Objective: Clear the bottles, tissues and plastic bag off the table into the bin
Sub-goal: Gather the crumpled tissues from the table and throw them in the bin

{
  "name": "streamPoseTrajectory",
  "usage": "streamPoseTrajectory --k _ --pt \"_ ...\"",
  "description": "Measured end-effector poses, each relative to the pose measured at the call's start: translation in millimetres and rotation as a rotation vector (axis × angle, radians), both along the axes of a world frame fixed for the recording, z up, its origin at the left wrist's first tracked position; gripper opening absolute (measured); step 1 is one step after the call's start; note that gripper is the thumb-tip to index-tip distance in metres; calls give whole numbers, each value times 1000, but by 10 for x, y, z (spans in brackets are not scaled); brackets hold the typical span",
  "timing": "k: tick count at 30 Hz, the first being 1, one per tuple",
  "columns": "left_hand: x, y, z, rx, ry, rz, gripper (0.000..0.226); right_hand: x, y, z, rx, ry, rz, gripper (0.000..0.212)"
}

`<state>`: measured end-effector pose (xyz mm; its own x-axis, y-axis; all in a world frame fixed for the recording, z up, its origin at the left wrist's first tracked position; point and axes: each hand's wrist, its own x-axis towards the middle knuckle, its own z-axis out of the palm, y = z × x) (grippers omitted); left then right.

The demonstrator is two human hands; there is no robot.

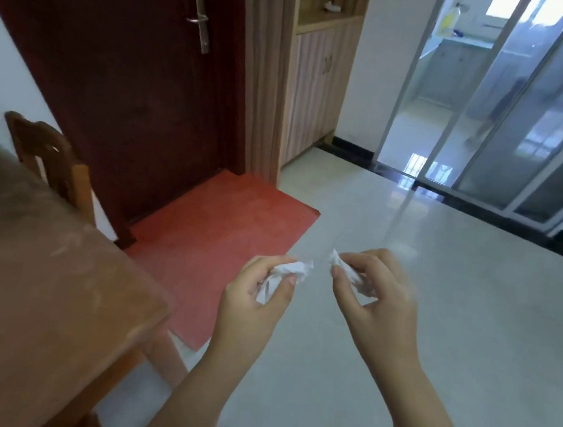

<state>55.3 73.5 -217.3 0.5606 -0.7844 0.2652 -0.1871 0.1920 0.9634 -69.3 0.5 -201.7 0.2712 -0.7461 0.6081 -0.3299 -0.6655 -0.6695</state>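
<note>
both hands pinching crumpled tissue, left hand (258, 300) on one wad (284, 277), right hand (373, 296) on another (346, 273), held over floor beside the table (43, 276); no bin in my view, light pinch could drop them.

Crumpled tissues (288, 276) in both hands.

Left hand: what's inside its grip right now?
The left hand pinches a crumpled white tissue, its ends poking out between the fingers. The part tucked against the palm is covered, so anything else there can't be seen.
</note>
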Motion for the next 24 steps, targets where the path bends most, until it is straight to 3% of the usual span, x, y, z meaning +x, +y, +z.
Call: streamPoseTrajectory --k 11,24 --pt "1698 -1416 -87 -6 24 240 29 1845 -1622 -10 19 73 217 9" --pt "3520 -2211 -180 63 -48 612 13 3984 -2747 -134 8 98 527 2"
